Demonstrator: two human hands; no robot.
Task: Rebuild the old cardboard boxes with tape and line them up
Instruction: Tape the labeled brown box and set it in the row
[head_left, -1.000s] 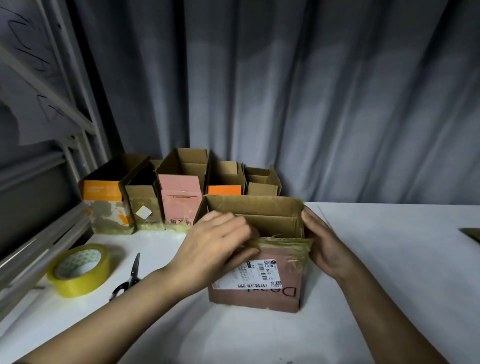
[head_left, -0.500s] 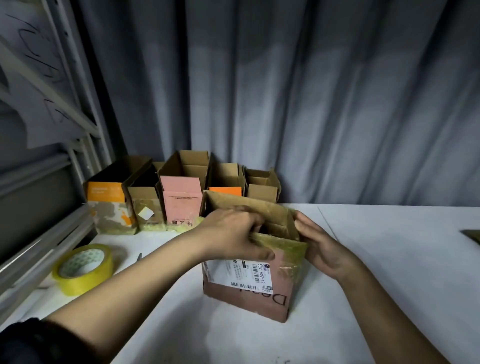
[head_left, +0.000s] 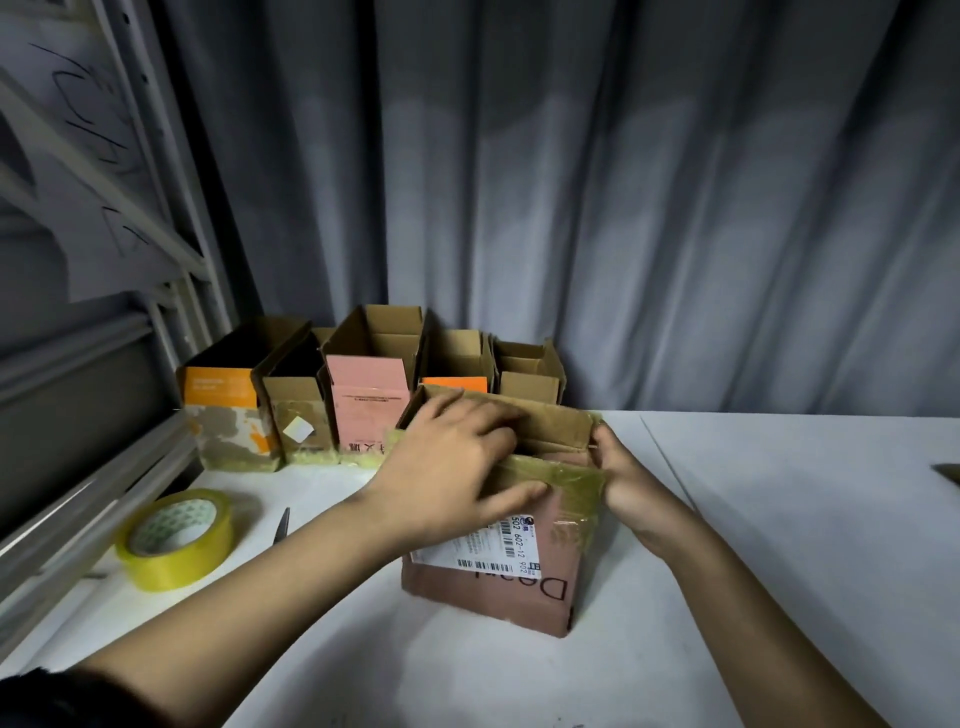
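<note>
An open pinkish-brown cardboard box (head_left: 524, 592) with a white shipping label stands on the white table, its near rim covered in yellowish tape. My left hand (head_left: 452, 467) grips that near rim, fingers inside the box and thumb pressed on the taped front. My right hand (head_left: 623, 483) holds the box's right side, fingers curled round its edge. Behind it, several open boxes (head_left: 369, 400) stand in a row against the curtain. A yellow tape roll (head_left: 174, 540) lies at the left, with scissors (head_left: 281, 526) beside it, partly hidden by my left forearm.
A grey metal rack (head_left: 104, 426) runs along the left edge of the table (head_left: 779, 545). A grey curtain hangs behind the row. A dark object (head_left: 948, 472) pokes in at the far right edge.
The box has shifted a little to the right and turned slightly. My left hand moved from the flap to gripping over the near rim.
</note>
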